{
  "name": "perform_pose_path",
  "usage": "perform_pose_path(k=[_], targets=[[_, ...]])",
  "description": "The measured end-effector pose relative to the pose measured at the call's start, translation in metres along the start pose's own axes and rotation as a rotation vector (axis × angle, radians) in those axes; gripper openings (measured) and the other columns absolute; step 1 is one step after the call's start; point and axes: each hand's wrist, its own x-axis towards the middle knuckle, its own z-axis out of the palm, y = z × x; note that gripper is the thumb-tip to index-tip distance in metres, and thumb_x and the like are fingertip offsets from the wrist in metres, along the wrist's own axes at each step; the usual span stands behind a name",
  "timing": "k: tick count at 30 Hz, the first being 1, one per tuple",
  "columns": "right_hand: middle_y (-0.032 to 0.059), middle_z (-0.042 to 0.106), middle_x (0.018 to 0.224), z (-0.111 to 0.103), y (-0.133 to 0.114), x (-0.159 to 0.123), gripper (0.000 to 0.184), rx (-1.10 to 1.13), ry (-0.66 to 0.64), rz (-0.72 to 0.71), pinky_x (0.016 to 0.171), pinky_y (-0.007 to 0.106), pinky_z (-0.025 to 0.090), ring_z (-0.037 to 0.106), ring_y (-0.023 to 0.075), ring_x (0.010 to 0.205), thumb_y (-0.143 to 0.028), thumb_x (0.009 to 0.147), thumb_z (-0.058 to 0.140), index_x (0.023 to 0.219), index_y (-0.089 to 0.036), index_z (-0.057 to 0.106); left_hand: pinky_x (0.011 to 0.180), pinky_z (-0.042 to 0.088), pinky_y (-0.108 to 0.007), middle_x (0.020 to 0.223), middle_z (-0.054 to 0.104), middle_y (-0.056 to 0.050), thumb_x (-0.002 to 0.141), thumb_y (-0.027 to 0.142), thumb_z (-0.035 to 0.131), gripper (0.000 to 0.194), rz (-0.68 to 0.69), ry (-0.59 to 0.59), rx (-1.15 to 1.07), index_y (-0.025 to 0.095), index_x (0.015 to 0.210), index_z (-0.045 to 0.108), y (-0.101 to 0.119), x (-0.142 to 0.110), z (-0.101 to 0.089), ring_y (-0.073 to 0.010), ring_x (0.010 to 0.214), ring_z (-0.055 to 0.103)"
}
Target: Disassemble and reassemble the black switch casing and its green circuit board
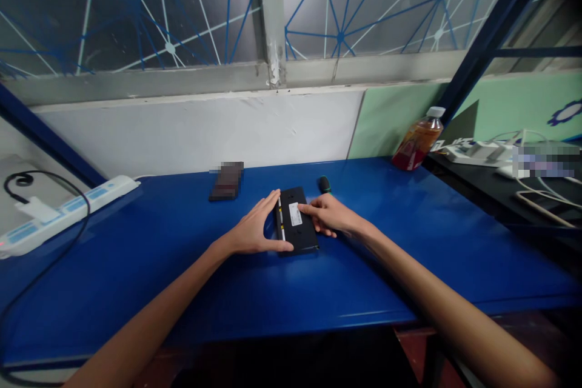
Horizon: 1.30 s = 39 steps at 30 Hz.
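Head view: black case (pixel 301 237) on table (pixel 204 297), left of bottle (pixel 416 142).
Left hand (pixel 249 229), wide open, spans the edge farther from bottle; right hand (pixel 335 213), half curled, pinches the nearer edge, thumb by label (pixel 295 214). Handling calls for light, even pressure, case level.

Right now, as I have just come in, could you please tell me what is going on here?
A person has both hands on a flat black case with a white label, at the blue table. The left hand spreads along its left side; the right hand's thumb is on top, near the label. A drink bottle stands farther back, at the right.
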Motion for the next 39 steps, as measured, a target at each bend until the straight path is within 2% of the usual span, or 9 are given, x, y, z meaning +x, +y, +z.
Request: perform_pose_path(k=[20, 32, 39], targets=[[-0.0023, 0.046, 0.035, 0.0, -0.003, 0.0, 0.052, 0.031, -0.039, 0.037, 0.026, 0.018, 0.03, 0.038, 0.0062, 0.026, -0.052, 0.09, 0.052, 0.052, -0.017, 0.048, 0.119, 0.018, -0.047, 0.16, 0.004, -0.01, 0.063, 0.071, 0.069, 0.123, 0.034, 0.034, -0.003, 0.021, 0.153, 0.001, -0.008, 0.0, 0.003, -0.0332, 0.146, 0.01], [-0.0018, 0.05, 0.04, 0.003, -0.006, -0.001, 0.048, 0.036, -0.007, 0.057, 0.025, 0.018, 0.031, 0.041, 0.0068, 0.028, -0.048, 0.09, 0.054, 0.054, -0.017, 0.049, 0.117, 0.019, -0.052, 0.16, 0.003, -0.009, 0.064, 0.072, 0.067, 0.121, 0.021, 0.006, 0.006, 0.025, 0.153, -0.001, -0.007, -0.001, 0.002, -0.0348, 0.145, 0.008], [-0.001, 0.051, 0.04, 0.002, -0.007, -0.003, 0.047, 0.041, -0.014, 0.067, 0.025, 0.019, 0.032, 0.042, 0.0074, 0.028, -0.047, 0.089, 0.056, 0.054, -0.017, 0.049, 0.119, 0.013, -0.049, 0.16, 0.003, -0.008, 0.065, 0.074, 0.065, 0.12, 0.061, 0.0, 0.04, 0.023, 0.153, 0.0, -0.002, 0.0, 0.001, -0.0325, 0.146, 0.006]])
